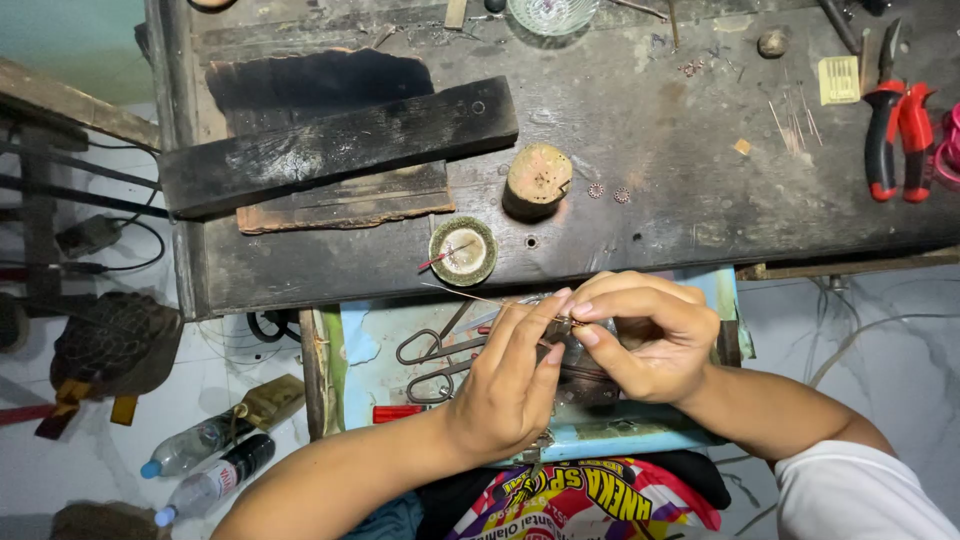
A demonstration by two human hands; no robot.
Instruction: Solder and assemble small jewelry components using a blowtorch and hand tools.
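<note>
Nearest the camera, my left hand (pixel 505 385) and right hand (pixel 645 335) meet over an open drawer (pixel 600 435) below the bench edge. Both are pinched together on a small metal workpiece (pixel 562 325), held between thumbs and fingertips at the point where the hands touch. The piece is too small and too covered to identify further. A thin wire (pixel 465 294) runs out from the pinch toward the left.

In the drawer, just left of the left hand, lie dark metal shears (pixel 432 358). A red-handled tool (pixel 398 412) lies at the drawer's front edge.

Step in hand, by my judgement: fine fitting or bending of the small metal workpiece with fingertips alone. The next move calls for a steady two-point pinch and light force, as the part could slip down into the drawer.

On the dark workbench (pixel 650 150), just beyond the hands, stands a small round dish (pixel 463 250) with a thin red-tipped stick resting in it. Behind it stands a short wooden stump block (pixel 537 180), with two tiny ring-shaped pieces (pixel 608 192) just beside it. A charred wooden plank (pixel 340 145) lies further left. Red-handled pliers (pixel 897 125) rest at the far right, and a glass bowl (pixel 552 12) sits at the far edge.

On the floor at the left lie two plastic bottles (pixel 205 465).
</note>
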